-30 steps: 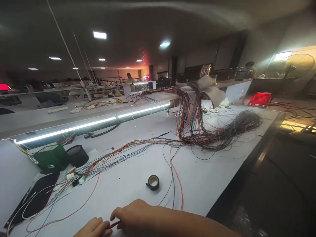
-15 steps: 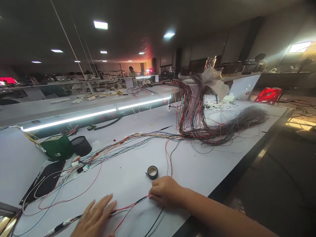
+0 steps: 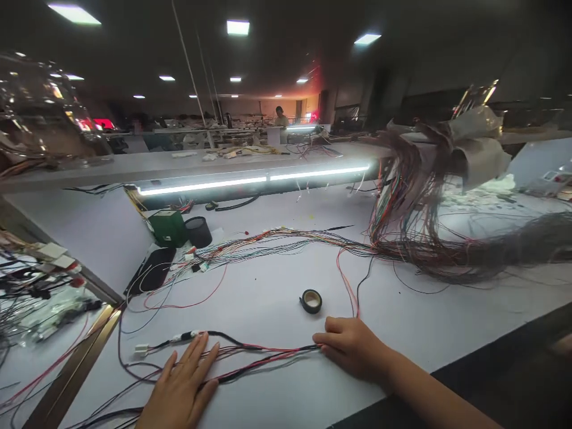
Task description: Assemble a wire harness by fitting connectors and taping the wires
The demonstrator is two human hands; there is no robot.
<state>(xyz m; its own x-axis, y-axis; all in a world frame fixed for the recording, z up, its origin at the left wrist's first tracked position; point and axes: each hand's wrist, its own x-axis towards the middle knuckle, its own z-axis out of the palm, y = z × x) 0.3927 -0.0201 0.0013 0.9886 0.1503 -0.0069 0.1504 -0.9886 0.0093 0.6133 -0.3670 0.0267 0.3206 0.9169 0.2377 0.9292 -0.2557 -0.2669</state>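
Note:
My left hand lies flat with fingers spread, pressing a red and black wire bundle onto the white table. My right hand is closed in a pinch on the right end of the same wires, stretched out along the table's near edge. The bundle's left end carries a small white connector. A roll of black tape lies just beyond my right hand. A long multicoloured wire harness runs across the table's middle.
A large heap of wires spills from a raised holder at right. A green box and a black cup stand at back left under a light strip. A side bench with parts is at left. A person works far back.
My hands have moved apart along the wires, stretching them flat on the table. My left hand opened and lies flat. The view has swung to the left.

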